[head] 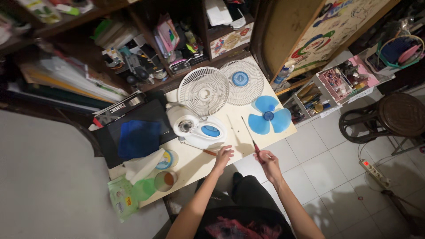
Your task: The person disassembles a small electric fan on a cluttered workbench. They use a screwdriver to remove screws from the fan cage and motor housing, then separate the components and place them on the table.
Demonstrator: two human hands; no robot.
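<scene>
My right hand (pixel 267 159) holds a long thin screwdriver (pixel 248 131) by its red handle, the shaft pointing away over the cream table (pixel 195 166). My left hand (pixel 222 157) rests at the table's front edge, fingers loosely spread, just beside a second screwdriver with an orange handle (pixel 200 149). Ahead lies a white fan body with a blue panel (pixel 199 129). A blue three-bladed fan blade (pixel 268 116) lies to the right. Two white wire fan guards (pixel 203 90) (pixel 241 81) lie at the back.
A black board with a blue cloth (pixel 138 138) sits at the left, with a tape roll (pixel 167 159), a cup (pixel 165 180) and a green packet (pixel 121 199) near the front. Cluttered shelves stand behind. A stool (pixel 398 116) and power strip (pixel 374 170) are on the tiled floor.
</scene>
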